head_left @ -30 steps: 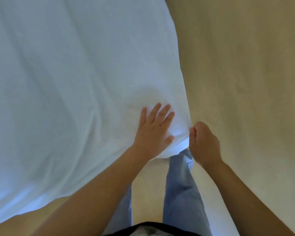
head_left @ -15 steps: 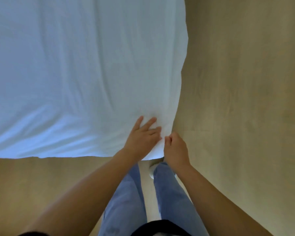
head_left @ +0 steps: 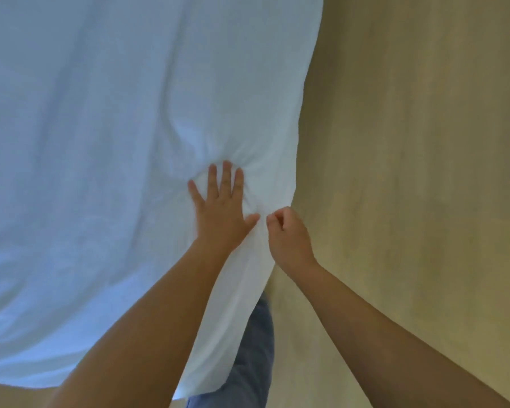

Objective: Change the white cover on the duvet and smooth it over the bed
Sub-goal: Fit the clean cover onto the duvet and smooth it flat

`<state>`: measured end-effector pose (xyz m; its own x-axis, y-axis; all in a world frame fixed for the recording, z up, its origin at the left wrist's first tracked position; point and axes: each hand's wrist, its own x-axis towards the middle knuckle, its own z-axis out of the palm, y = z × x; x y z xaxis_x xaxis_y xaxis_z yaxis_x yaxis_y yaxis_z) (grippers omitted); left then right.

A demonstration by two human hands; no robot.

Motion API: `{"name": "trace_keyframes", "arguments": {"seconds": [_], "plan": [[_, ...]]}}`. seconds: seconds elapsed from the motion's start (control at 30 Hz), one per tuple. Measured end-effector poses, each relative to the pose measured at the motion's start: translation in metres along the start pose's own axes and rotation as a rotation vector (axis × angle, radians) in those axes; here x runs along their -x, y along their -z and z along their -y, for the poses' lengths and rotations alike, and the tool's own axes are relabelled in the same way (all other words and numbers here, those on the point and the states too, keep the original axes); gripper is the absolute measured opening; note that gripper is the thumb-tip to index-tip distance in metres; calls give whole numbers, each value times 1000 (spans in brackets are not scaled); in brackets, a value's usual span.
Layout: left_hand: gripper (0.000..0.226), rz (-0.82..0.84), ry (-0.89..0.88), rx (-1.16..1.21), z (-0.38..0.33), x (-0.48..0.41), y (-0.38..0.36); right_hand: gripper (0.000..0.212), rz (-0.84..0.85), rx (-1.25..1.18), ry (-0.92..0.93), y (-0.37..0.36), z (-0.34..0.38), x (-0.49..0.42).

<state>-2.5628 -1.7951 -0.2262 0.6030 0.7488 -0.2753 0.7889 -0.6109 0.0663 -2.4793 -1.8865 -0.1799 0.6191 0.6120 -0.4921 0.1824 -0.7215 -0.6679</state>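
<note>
1. Head view: the white cover (head_left: 100, 142) fills the upper left and centre, spread wide. It looks already on the duvet, but creases remain, so smoothing is left!
2. Bare floor (head_left: 424, 142) runs down the right.
3. The left hand (head_left: 220, 212) lies flat at centre, fingers straight, pressing the cover.
4. The right hand (head_left: 289, 234), just right of it, has its fingers curled, apparently pinching the cover's edge.

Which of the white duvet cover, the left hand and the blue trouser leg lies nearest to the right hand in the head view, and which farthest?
1. The white duvet cover: the right hand pinches its right edge.
2. The left hand: just to the left, pressed flat on the cover.
3. The blue trouser leg: lower in frame, beneath the cover's hanging corner.
</note>
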Motion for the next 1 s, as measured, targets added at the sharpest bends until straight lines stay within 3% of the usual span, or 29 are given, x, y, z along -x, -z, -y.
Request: {"name": "trace_keyframes", "arguments": {"seconds": [0.07,0.17,0.27,0.33,0.43,0.53,0.6,0.73,0.87,0.93,1.0], "plan": [[85,-86,-3,9,-2,-13,-4,23,-62,-39,-7,6,19,-53],[67,-237,-36,74,1,-21,-15,55,-64,-210,-69,11,48,-132],[64,-248,-34,103,1,-19,-18,84,-51,-441,-233,9,60,-184],[64,-238,-10,113,-2,-23,-13,75,-17,-449,-340,6,68,-201],[63,-206,29,144,-8,-22,1,31,-32,-374,-280,13,72,-207],[61,-243,3,235,-22,-32,24,23,-190,-473,-252,33,51,-197],[61,-226,-52,254,-36,-53,42,21,-192,-539,-303,36,41,-193],[67,-79,53,187,-40,-125,70,33,71,-477,-563,28,40,-215],[73,-26,186,182,-38,-184,75,53,153,-250,-477,66,32,-265],[74,-22,230,217,-43,-211,82,59,206,-328,-408,82,47,-306],[76,-65,308,271,-49,-241,91,74,293,-571,-415,87,74,-357]]}}
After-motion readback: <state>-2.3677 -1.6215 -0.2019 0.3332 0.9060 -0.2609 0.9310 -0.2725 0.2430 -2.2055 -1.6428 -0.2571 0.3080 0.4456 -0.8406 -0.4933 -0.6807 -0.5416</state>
